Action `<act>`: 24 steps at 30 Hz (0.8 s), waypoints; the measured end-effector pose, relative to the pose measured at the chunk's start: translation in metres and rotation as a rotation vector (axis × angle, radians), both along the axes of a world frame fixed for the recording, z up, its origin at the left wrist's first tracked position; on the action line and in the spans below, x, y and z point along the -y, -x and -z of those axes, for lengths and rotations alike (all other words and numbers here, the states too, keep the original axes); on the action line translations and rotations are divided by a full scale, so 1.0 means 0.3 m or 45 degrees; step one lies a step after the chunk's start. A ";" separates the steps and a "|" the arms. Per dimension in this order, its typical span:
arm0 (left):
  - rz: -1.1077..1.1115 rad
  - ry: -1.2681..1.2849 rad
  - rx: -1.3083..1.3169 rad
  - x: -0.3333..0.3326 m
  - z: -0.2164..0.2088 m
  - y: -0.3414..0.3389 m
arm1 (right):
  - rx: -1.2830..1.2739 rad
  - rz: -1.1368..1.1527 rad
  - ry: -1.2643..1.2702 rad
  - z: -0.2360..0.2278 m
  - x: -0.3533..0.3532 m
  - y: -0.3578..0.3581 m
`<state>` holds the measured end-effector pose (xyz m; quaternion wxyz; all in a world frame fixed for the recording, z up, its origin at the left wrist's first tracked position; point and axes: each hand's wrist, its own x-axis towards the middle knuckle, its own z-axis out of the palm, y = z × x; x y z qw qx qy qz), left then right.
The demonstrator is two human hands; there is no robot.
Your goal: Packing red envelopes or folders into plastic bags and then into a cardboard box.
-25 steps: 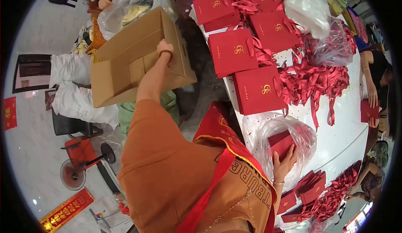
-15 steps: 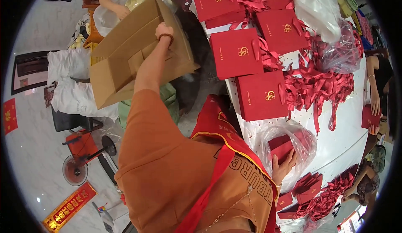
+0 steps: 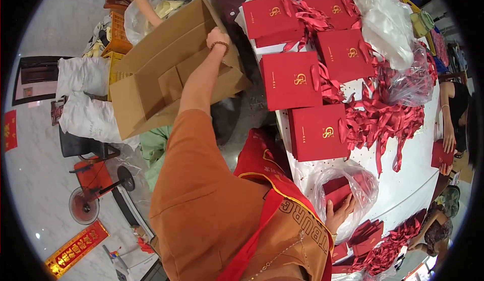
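My left hand (image 3: 218, 39) reaches far out over the floor and grips the inner flap of a large open cardboard box (image 3: 151, 87), which is tilted with its opening toward me. My right hand (image 3: 342, 214) holds the side of a clear plastic bag (image 3: 353, 180) with flat red pieces in it, at the near edge of the white table (image 3: 408, 185). Beyond the bag, several red gift bags with gold emblems lie flat, the nearest (image 3: 318, 132) a short way from my right hand. Loose red ribbons (image 3: 385, 119) are heaped beside them.
Another person's arm (image 3: 143, 6) reaches down behind the box, and another person's hand (image 3: 447, 141) works at the table's far right. White sacks (image 3: 83, 114), yellow crates (image 3: 118, 39) and a floor fan (image 3: 83, 205) stand on the floor to the left. More plastic bags (image 3: 388, 23) lie on the table.
My left hand has lifted the cardboard box up and to the right, turning its opening more toward me. My right hand has stayed on the plastic bag.
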<state>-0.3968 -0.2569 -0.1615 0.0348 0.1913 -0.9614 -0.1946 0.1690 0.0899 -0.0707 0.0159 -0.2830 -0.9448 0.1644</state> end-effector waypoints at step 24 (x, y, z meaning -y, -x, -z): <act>0.404 0.085 0.026 0.231 0.002 -0.631 | -0.110 -0.071 -0.167 0.065 -0.008 -0.053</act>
